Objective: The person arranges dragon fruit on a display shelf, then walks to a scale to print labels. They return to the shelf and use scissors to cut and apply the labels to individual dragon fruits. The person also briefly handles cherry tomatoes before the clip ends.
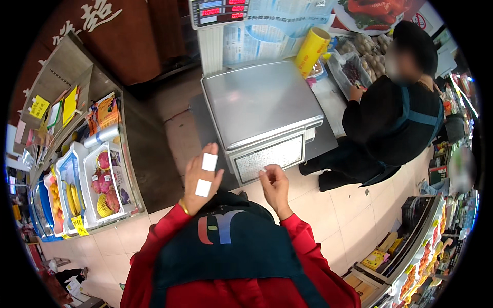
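Note:
My left hand [202, 177] is held palm down with two white labels [210, 162] stuck on its back, near the left front corner of an electronic price scale. My right hand [275, 184] hovers by the front of the scale's keypad [269, 156], its fingers curled and thumb near the index finger; nothing shows in it, and whether it touches the keys I cannot tell. Nothing lies on the scale's steel platform [264, 102]. The scale's red-lit display [221, 11] stands on a post behind. A yellow roll [312, 50] stands at the platform's back right.
A co-worker [396, 104] in dark clothes stands at the right, one hand at a lined crate [348, 71]. To the left, a wooden shelf unit [140, 154] holds a white crate of dragon fruit [102, 183] and bananas [73, 198]. Fruit displays [416, 265] line the lower right.

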`<action>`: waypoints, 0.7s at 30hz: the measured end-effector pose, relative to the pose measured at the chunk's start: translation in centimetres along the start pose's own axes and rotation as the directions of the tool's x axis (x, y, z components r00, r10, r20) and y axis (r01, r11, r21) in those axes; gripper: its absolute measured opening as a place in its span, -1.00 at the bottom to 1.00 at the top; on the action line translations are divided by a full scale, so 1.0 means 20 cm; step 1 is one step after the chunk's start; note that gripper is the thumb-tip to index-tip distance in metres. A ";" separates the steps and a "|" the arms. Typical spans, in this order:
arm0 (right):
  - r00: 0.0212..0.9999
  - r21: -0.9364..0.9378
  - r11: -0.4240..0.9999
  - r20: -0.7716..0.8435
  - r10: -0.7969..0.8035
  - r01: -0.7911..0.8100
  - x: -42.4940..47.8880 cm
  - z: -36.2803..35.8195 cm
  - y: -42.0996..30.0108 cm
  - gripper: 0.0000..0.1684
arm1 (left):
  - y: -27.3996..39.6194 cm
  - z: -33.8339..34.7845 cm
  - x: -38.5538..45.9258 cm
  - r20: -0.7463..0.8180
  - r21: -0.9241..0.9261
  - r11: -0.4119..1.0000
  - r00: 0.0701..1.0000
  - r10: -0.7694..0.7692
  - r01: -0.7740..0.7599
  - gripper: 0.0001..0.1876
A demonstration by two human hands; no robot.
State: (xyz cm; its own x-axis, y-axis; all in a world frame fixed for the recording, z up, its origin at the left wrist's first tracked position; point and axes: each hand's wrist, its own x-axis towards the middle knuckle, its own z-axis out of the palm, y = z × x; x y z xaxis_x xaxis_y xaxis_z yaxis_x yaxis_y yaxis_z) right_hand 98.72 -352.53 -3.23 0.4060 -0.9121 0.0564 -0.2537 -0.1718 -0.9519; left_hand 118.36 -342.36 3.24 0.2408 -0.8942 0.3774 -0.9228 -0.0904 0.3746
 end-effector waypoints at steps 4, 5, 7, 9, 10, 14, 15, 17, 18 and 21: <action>0.958 -0.210 0.954 -0.235 0.163 -0.214 -0.03 -0.11 0.26 -0.62 | -0.07 0.04 -0.14 0.158 0.088 0.994 0.984 -0.084 0.071 -0.19; 0.947 -0.257 0.934 -0.268 0.178 -0.249 -0.03 -0.12 0.29 -0.58 | -0.07 0.05 -0.16 0.182 0.086 0.993 0.978 -0.098 0.083 -0.18; 0.964 -0.322 0.929 -0.245 0.105 -0.183 -0.02 -0.12 0.33 -0.52 | -0.05 0.08 -0.19 0.229 0.084 0.991 0.965 -0.125 0.108 -0.16; 0.977 -0.376 0.914 -0.197 0.084 -0.155 -0.03 -0.11 0.34 -0.47 | -0.06 0.12 -0.21 0.219 0.054 0.994 0.970 -0.107 0.097 -0.14; 0.979 -0.387 0.910 -0.188 0.077 -0.146 -0.03 -0.11 0.34 -0.47 | -0.06 0.13 -0.21 0.212 0.037 0.995 0.972 -0.098 0.092 -0.13; 0.984 -0.449 0.893 -0.174 -0.046 -0.038 -0.04 -0.09 0.36 -0.46 | -0.06 0.14 -0.20 0.210 0.069 0.993 0.972 -0.107 0.094 -0.13; 0.984 -0.451 0.892 -0.171 -0.052 -0.031 -0.04 -0.09 0.36 -0.45 | -0.06 0.15 -0.20 0.209 0.073 0.994 0.973 -0.101 0.087 -0.13; 0.987 -0.491 0.871 -0.147 -0.066 -0.015 -0.03 -0.08 0.38 -0.43 | -0.06 0.15 -0.21 0.208 0.085 0.993 0.973 -0.097 0.081 -0.13; 0.990 -0.527 0.850 -0.124 -0.073 -0.003 -0.03 -0.08 0.39 -0.42 | -0.05 0.15 -0.21 0.208 0.094 0.992 0.973 -0.100 0.082 -0.14; 0.994 -0.575 0.818 -0.098 -0.050 -0.015 -0.03 -0.06 0.41 -0.37 | -0.05 0.15 -0.20 0.202 0.091 0.992 0.974 -0.102 0.085 -0.14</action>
State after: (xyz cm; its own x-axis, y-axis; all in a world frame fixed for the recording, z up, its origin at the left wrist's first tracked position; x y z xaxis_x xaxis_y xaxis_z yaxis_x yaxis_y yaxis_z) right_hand 95.35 -353.88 -10.72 0.3300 -0.9345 0.1337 -0.7183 -0.3405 -0.6067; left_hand 117.36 -340.01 -1.16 0.2683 -0.9502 0.1585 -0.9223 -0.2058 0.3272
